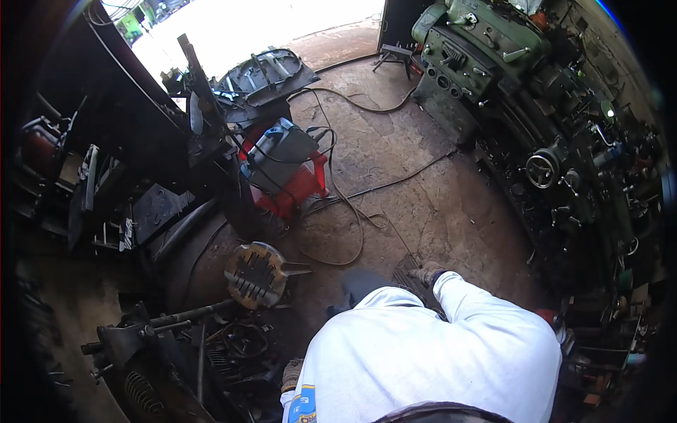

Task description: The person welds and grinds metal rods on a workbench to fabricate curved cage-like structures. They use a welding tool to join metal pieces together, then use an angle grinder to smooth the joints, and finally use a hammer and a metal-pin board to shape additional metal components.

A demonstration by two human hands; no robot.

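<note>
My right hand (427, 272), in a worn brownish glove, reaches low toward the floor beside my knee. Its fingers look curled at a dark, ridged piece (405, 273); whether they grip it is too small to tell. A thin rod or wire slants across the floor to this spot. My left hand (291, 374), also gloved, shows only in part at the edge of my white top. Its fingers are hidden, and it is nearest to the dark metal parts (247, 342) on the left.
A round slotted metal stool (257, 275) stands ahead on the left. Beyond it, a grey machine box (281, 154) sits on a red stand (310, 180), with cables (360, 240) looping over the floor. A green lathe (486, 63) lines the right side. Tools lie on a dark table (264, 77).
</note>
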